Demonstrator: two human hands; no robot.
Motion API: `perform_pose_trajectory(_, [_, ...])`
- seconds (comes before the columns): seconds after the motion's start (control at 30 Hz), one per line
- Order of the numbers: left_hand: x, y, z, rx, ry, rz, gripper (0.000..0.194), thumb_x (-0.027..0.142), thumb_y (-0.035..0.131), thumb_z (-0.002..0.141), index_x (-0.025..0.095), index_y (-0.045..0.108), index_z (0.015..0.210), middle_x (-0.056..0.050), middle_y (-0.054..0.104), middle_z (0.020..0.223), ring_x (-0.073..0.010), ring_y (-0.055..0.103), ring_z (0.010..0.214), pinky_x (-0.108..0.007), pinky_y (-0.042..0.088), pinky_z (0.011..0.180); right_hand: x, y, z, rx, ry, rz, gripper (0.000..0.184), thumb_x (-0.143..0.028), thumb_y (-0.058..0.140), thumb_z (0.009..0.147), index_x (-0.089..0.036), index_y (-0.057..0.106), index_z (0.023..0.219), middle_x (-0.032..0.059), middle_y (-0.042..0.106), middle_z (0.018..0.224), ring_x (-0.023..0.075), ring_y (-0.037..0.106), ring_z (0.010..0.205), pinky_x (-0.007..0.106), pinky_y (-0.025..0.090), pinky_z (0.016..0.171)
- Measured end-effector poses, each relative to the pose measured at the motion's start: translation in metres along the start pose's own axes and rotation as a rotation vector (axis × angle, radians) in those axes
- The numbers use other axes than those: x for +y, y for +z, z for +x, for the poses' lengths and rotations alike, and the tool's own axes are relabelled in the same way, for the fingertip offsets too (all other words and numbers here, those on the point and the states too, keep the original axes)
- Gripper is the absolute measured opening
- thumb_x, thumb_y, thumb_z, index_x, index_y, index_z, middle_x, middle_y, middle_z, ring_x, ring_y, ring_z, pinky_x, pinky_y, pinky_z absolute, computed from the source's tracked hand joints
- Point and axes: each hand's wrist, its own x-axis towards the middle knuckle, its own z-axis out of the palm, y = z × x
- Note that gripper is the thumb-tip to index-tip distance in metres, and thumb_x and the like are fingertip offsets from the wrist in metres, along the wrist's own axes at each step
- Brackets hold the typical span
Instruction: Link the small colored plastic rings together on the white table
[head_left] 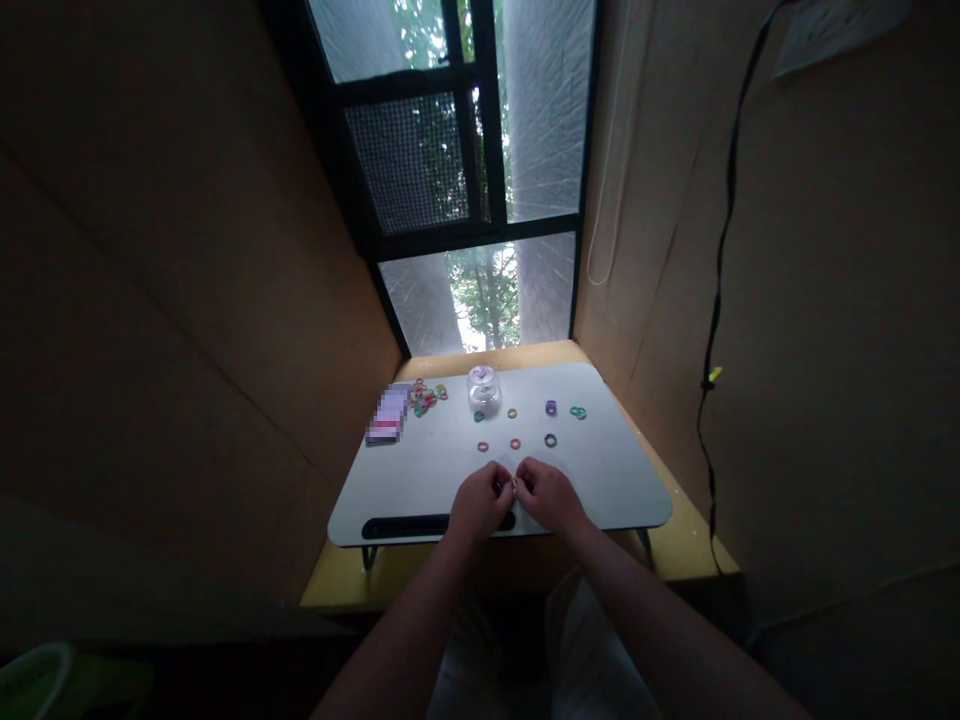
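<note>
My left hand (484, 492) and my right hand (546, 490) meet close together above the front of the white lap table (420, 480). Fingertips of both are pinched on a small yellowish hair tie (514, 483), mostly hidden by the fingers. Just beyond lie a pink hair tie (483, 447), a red one (515, 444) and a dark grey one (551, 440). Farther back are blue ties (479, 416), a yellow tie (512, 413), purple ties (551, 408) and green ties (577, 412).
A clear round plastic jar (484, 388) stands near the table's back. Mixed coloured hair ties (424, 398) are heaped at the back left, beside a blurred phone-like object (389, 414). A black slot (405, 526) runs along the front edge. Walls flank both sides; a window (480, 200) is behind.
</note>
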Motion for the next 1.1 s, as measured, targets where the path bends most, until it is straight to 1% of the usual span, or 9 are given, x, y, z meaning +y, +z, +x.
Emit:
perform_pose_trajectory(0.3, [0.0006, -0.0007, -0.0012, -0.005, 0.024, -0.011, 0.011, 0.029, 0.054, 0.080, 0.019, 0.057, 0.079, 0.001, 0.059, 0.068, -0.0107, 0.051, 0.061, -0.023, 0.033, 0.059, 0.0018, 0.0016, 0.0000, 0.034, -0.032, -0.016, 0.005, -0.020, 0.052, 0.076, -0.020, 0.052, 0.071, -0.0009, 0.057, 0.069, 0.0120, 0.050, 0.064, 0.022, 0.031, 0.059])
perform_pose_trajectory(0.43, [0.0006, -0.0008, -0.0011, -0.007, 0.026, -0.008, 0.011, 0.030, 0.054, 0.080, 0.019, 0.057, 0.079, 0.001, 0.060, 0.069, -0.0109, 0.051, 0.062, -0.023, 0.033, 0.059, 0.0007, 0.0010, 0.0002, 0.008, -0.010, -0.022, 0.005, -0.021, 0.052, 0.078, -0.020, 0.053, 0.073, -0.0012, 0.057, 0.067, 0.0117, 0.049, 0.061, 0.022, 0.031, 0.058])
perform_pose_trajectory(0.67, [0.0000, -0.0008, -0.0005, -0.002, 0.020, 0.000, 0.011, 0.030, 0.054, 0.080, 0.020, 0.057, 0.078, 0.001, 0.060, 0.069, -0.0115, 0.051, 0.062, -0.024, 0.034, 0.059, -0.0003, 0.0002, 0.0002, 0.010, -0.011, -0.008, 0.005, -0.022, 0.052, 0.078, -0.021, 0.055, 0.074, -0.0008, 0.059, 0.067, 0.0120, 0.050, 0.060, 0.023, 0.031, 0.057])
perform_pose_trajectory(0.93, [-0.0028, 0.0004, 0.0003, 0.000, 0.018, -0.005, 0.011, 0.030, 0.054, 0.080, 0.020, 0.057, 0.079, 0.001, 0.061, 0.070, -0.0117, 0.052, 0.063, -0.024, 0.034, 0.059, -0.0011, -0.0002, 0.0000, 0.000, -0.008, -0.001, 0.008, -0.024, 0.051, 0.080, -0.021, 0.057, 0.077, 0.0001, 0.061, 0.069, 0.0129, 0.052, 0.062, 0.023, 0.034, 0.059])
perform_pose_trajectory(1.1, [-0.0031, 0.0002, 0.0000, 0.002, 0.027, -0.004, 0.011, 0.030, 0.054, 0.080, 0.020, 0.057, 0.079, 0.001, 0.061, 0.070, -0.0116, 0.052, 0.063, -0.024, 0.034, 0.060, -0.0018, -0.0004, -0.0005, -0.002, -0.033, -0.001, 0.011, -0.022, 0.050, 0.080, -0.021, 0.059, 0.074, 0.0007, 0.062, 0.070, 0.0132, 0.054, 0.065, 0.023, 0.034, 0.061])
